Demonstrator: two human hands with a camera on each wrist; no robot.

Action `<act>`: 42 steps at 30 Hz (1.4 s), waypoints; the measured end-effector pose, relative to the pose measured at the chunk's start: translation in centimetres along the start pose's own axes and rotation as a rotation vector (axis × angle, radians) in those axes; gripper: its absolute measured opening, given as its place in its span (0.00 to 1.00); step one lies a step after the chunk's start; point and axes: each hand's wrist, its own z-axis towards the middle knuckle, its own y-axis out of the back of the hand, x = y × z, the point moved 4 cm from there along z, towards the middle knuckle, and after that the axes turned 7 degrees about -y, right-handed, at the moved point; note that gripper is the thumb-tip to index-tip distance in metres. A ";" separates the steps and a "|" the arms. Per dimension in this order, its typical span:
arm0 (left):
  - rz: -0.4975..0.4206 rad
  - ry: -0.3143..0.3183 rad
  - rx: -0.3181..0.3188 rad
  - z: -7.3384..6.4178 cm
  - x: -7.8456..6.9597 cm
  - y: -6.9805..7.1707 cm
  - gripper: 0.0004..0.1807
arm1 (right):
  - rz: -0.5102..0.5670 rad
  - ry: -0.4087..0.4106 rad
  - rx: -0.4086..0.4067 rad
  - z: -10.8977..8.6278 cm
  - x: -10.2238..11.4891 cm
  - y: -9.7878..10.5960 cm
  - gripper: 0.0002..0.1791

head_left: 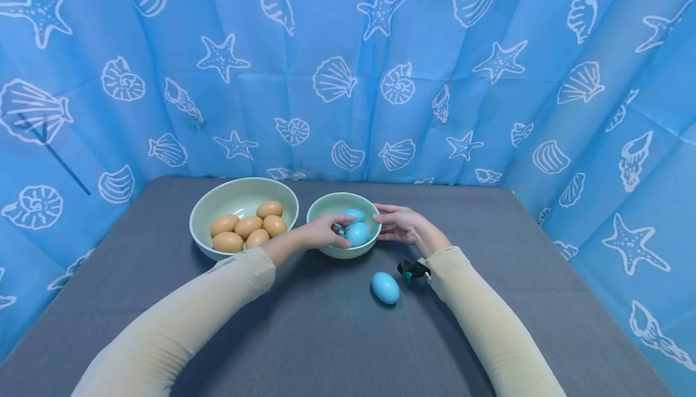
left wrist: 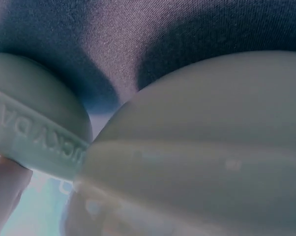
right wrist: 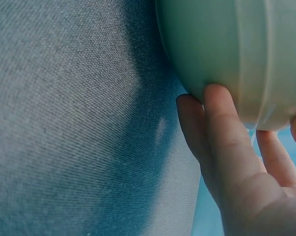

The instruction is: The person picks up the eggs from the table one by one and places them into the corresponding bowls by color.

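Observation:
My left hand [head_left: 322, 232] reaches over the left rim of the small pale green bowl [head_left: 344, 253]. Its thumb and fingers pinch a blue egg [head_left: 359, 235] inside; another blue egg [head_left: 355, 214] lies just behind. My right hand [head_left: 403, 225] holds the same bowl from the right, thumb at the rim and fingers against the outer wall. In the right wrist view, fingertips [right wrist: 219, 96] of that hand press the bowl's side [right wrist: 202, 44]. A third blue egg [head_left: 385, 288] lies on the grey cloth in front of the bowl.
A larger pale green bowl [head_left: 199, 228] with several brown eggs [head_left: 248, 226] stands left of the small one, under my left forearm. A black strap [head_left: 413, 270] lies by my right wrist. Behind the grey table [head_left: 304, 336] hangs a blue curtain [head_left: 348, 125] with shell prints.

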 end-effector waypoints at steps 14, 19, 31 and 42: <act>-0.085 -0.176 -0.257 -2.6 -1.3 -0.1 0.24 | -0.002 -0.004 -0.010 0.4 0.1 0.1 0.32; -0.075 -0.203 -0.241 -3.6 -2.2 -1.2 0.23 | -0.010 0.005 0.000 0.2 0.1 0.0 0.32; -0.100 -0.161 -0.063 -3.9 -2.3 -4.5 0.27 | -0.025 -0.012 0.010 -0.2 0.1 0.0 0.31; -0.056 -0.210 0.029 -3.4 -1.9 -5.7 0.31 | -0.035 0.004 0.006 0.0 0.2 0.0 0.32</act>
